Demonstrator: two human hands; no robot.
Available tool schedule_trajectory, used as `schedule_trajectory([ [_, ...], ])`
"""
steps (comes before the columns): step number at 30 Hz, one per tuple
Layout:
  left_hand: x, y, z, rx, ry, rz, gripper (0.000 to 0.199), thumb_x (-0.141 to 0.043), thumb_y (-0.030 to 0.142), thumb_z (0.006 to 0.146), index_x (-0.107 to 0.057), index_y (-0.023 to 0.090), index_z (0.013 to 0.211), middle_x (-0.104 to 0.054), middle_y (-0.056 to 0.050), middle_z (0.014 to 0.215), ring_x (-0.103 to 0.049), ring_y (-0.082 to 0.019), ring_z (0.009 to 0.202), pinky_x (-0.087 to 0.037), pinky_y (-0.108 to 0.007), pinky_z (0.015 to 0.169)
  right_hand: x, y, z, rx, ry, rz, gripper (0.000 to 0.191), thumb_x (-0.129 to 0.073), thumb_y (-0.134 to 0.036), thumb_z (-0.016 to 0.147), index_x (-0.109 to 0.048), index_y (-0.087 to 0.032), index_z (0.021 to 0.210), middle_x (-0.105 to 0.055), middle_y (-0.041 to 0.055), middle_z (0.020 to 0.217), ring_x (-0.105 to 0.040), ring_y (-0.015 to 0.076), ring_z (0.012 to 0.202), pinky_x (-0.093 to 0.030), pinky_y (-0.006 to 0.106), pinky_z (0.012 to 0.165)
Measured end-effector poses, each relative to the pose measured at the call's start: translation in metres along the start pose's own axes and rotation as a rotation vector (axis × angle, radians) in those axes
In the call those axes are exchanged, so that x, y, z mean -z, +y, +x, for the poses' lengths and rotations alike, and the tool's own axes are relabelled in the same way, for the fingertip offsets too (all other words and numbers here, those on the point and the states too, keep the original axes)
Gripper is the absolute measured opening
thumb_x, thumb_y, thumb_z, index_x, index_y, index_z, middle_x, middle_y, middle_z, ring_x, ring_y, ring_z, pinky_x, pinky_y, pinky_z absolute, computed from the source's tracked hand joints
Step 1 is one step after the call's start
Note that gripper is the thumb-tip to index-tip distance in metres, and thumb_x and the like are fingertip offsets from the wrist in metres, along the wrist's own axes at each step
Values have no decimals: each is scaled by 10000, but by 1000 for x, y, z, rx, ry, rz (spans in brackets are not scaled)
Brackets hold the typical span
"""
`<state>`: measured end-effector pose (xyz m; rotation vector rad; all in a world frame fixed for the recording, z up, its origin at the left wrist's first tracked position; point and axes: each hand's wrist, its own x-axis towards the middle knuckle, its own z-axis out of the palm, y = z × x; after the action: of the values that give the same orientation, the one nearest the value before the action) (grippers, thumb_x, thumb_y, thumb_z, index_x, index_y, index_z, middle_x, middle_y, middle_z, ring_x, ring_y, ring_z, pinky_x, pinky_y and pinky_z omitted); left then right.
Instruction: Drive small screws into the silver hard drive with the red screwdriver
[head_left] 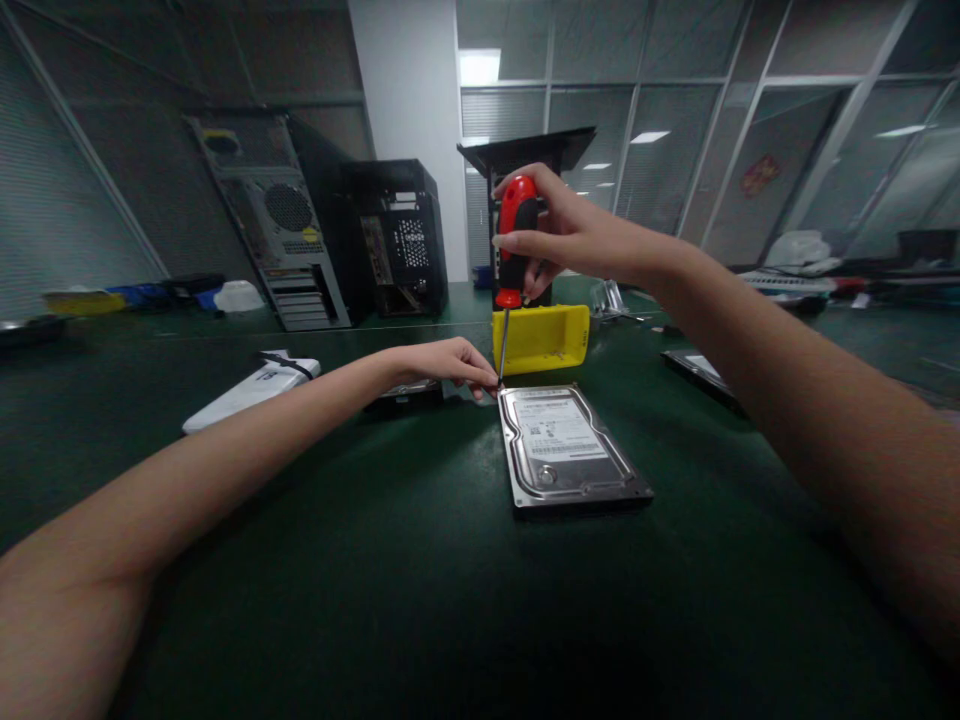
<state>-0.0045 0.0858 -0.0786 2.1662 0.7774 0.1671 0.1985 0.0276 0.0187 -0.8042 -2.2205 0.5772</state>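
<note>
A silver hard disk drive (562,430) with a white label lies flat on the green table. My right hand (559,230) grips the red and black handle of a screwdriver (517,240), held nearly upright. Its shaft points down to the drive's far left corner, where the tip is too small to tell if it touches a screw. At that same corner my left hand (465,365) has its thumb and finger pinched together beside the tip. Whatever lies between those fingertips is hidden.
Behind the drive stands a yellow bin (544,340) with small bits inside. Another drive (405,393) sits beyond my left forearm, near a white box (255,390) with a black strap. One more drive (701,372) lies right. Computer cases (300,220) stand at the back.
</note>
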Motion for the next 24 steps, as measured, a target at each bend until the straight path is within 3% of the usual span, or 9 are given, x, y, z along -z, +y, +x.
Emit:
schedule_trajectory([
  [11,0,11,-5,29,-5,20,225,-622,309,781,-714,158,920,-708,-48,853,-633,-127,783,-429,-216,716,-3,-1,0,2,17,16,398,-577,-243,848,-322,-206,1151,-606,22,754,-560,92,496,-399,160,350],
  [19,2,9,-3,-37,-29,7,245,-647,263,756,-698,147,965,-703,-74,952,-654,-132,791,-484,-247,757,-4,6,4,36,38,15,392,-613,-265,823,-338,-202,1096,-594,9,698,-592,118,534,-476,193,419],
  [24,-5,16,-2,-77,58,88,233,-692,263,712,-710,104,880,-718,-82,821,-663,-148,751,-503,-240,710,-8,5,7,29,61,13,390,-609,-257,826,-333,-194,1095,-578,-10,660,-568,94,493,-465,175,415],
])
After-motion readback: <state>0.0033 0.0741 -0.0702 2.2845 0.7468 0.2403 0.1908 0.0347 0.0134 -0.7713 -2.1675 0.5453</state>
